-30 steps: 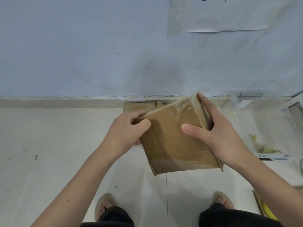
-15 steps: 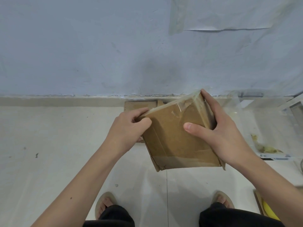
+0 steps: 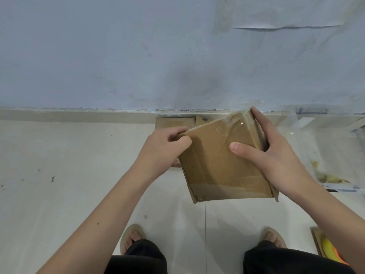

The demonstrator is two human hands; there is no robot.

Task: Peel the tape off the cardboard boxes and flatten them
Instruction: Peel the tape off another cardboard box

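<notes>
The left hand [image 3: 165,150] has its fingers curled at the upper left corner of the cardboard box [image 3: 223,165], thumb and forefinger pinching what looks like the loose end of a clear tape strip [image 3: 232,123], probably so it can be drawn along the top edge; the film is too transparent to say for sure where it starts. The box is held up in front of the person, above the tiled floor [image 3: 59,175], tilted with its taped edge toward the wall, which keeps the seam in reach of both hands. The right hand [image 3: 276,161] grips the box's right side, thumb pressed flat on the front face and fingers wrapped behind the far edge, bracing it against the pull.

By count: two hands, one box in hand, one flattened cardboard piece [image 3: 173,123] on the floor behind it against the wall, one clear plastic bag [image 3: 325,139] at the right, and two sandalled feet.
</notes>
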